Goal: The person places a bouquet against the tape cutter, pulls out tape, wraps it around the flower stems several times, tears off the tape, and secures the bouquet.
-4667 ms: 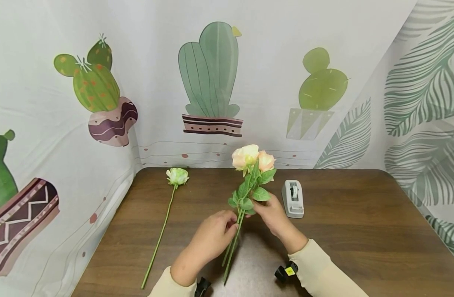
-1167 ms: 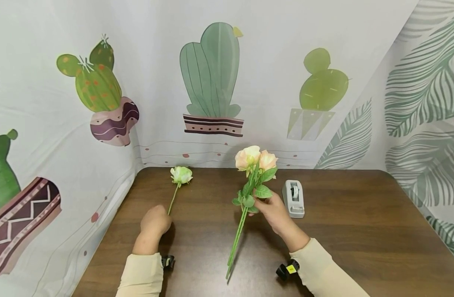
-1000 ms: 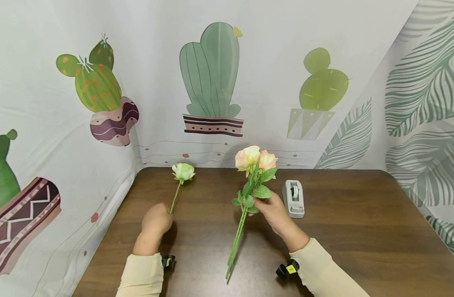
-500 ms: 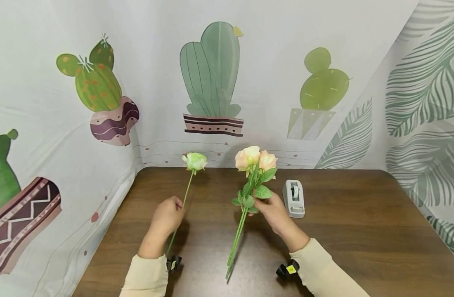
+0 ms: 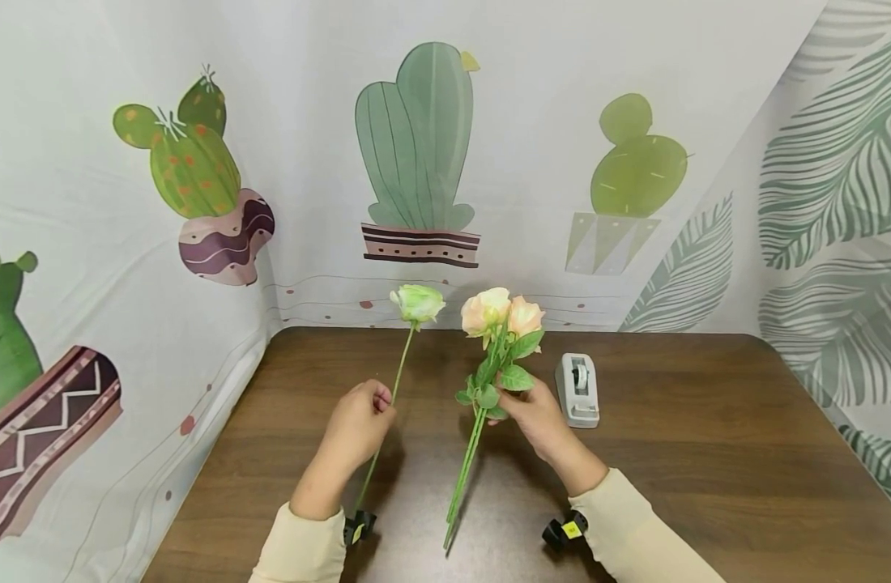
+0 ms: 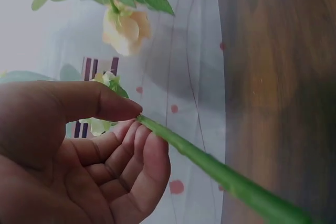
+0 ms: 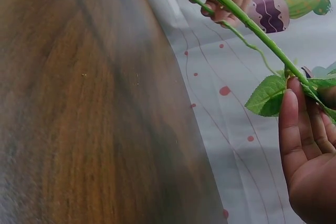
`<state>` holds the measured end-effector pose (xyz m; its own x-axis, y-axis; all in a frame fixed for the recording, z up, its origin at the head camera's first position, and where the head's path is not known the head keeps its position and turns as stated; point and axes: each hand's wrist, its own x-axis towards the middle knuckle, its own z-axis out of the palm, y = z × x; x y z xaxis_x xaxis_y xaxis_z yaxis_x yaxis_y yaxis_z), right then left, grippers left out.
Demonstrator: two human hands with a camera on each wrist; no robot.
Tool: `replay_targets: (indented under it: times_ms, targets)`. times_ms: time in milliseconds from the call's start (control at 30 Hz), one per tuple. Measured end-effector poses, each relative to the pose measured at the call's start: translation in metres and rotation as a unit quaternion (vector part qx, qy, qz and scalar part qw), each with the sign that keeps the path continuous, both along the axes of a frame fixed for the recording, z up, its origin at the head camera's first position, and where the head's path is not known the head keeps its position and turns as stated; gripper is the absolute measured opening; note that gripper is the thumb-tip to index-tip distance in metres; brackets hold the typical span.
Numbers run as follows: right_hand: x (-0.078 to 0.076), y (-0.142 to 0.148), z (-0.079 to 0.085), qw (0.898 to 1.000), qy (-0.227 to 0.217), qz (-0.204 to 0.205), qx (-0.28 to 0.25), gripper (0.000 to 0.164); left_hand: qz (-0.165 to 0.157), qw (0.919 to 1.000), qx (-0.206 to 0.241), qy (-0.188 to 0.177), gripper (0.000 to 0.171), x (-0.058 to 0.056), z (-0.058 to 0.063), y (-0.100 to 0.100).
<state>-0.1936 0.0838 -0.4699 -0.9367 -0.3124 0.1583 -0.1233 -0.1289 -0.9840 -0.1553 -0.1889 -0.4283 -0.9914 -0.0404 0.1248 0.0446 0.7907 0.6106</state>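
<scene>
My left hand (image 5: 358,423) pinches the stem of a pale green artificial flower (image 5: 419,303) between thumb and fingertips, seen close in the left wrist view along the green stem (image 6: 210,166). The bloom tilts up and to the right, over the table's back edge. To the right, my right hand (image 5: 535,417) grips two peach roses (image 5: 487,312) by their stems, just below the leaves. In the right wrist view, fingers curl around these stems (image 7: 252,27) beside a leaf (image 7: 266,95). The bare stem ends slant down toward the table's front.
A white tape dispenser (image 5: 578,390) stands just right of my right hand on the brown wooden table (image 5: 708,437). Behind the table hangs a white cloth (image 5: 518,162) printed with cacti and leaves. Each wrist carries a small black camera (image 5: 564,530).
My left hand let go of the rose stems, took hold of the green flower at the left, and has carried it up and rightward toward the roses. The right hand stays nearly still.
</scene>
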Motion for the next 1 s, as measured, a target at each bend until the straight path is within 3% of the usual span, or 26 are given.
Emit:
replay_targets:
  times_ms: [400, 633, 1000]
  targets:
    - [0.001, -0.001, 0.002, 1.000, -0.008, -0.002, 0.002, 0.031, -0.023, 0.9973, 0.066, 0.021, 0.011, 0.005, 0.001, 0.027]
    - [0.003, -0.004, 0.002, 1.000, -0.007, 0.007, 0.002, 0.033, -0.046, 0.9934, 0.104, 0.009, 0.013, 0.011, 0.004, 0.038]
    - [0.008, -0.011, -0.001, 1.000, -0.017, 0.018, 0.005, 0.032, -0.094, 0.9774, 0.189, -0.013, 0.011, 0.018, -0.001, 0.058]
